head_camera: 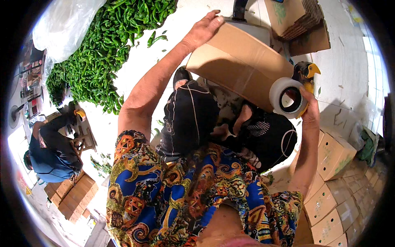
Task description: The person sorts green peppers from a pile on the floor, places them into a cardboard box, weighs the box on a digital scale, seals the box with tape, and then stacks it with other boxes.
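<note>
My left hand [205,28] rests on the upper left corner of a brown cardboard box [237,61], which is tilted in front of my knees. A strip of clear tape runs across the cardboard. In my right hand [309,103] is a tape dispenser [308,72], black and yellow, with a wide roll of clear packing tape [279,92] on it. The roll is close by the right end of the box. Part of the dispenser's handle is hidden by the roll and my fingers.
Green chili peppers [92,58] form a large heap at the upper left, beside a clear plastic bag [66,27]. Flattened cartons [290,18] are stacked at the upper right. Closed cartons [322,203] stand at the lower right. Another person [51,162] sits at far left.
</note>
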A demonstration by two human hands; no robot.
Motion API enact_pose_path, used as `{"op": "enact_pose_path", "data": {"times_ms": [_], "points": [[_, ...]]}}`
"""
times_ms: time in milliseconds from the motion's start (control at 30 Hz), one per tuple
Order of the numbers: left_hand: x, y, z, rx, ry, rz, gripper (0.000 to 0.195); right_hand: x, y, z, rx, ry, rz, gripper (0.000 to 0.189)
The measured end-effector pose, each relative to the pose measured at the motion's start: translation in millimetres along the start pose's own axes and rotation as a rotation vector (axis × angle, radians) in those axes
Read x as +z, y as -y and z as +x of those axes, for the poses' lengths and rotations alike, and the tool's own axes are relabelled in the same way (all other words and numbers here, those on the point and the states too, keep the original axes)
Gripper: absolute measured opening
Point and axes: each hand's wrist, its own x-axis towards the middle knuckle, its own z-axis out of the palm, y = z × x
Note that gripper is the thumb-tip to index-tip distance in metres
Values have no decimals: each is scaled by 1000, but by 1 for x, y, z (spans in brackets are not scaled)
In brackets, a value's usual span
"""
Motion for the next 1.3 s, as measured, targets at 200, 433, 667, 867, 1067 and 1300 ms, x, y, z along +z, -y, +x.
{"op": "enact_pose_path", "data": {"times_ms": [200,433,667,867,1067,1300], "points": [[17,-15,2,249,-60,327,55,41,37,-3,-35,-117,-253,62],[21,-23,-11,481,-384,259,26,56,61,-28,-272,-83,-558,86],[8,-98,-49,139,150,-444,54,87,69,-29,-588,53,-991,86],[5,-127,-69,11,261,-623,53,128,64,-23,-805,73,-1233,61],[13,-105,-67,94,193,-735,30,162,67,-27,-777,120,-1275,52],[0,-56,-68,107,144,-764,14,190,68,-28,-741,167,-1429,49]]}}
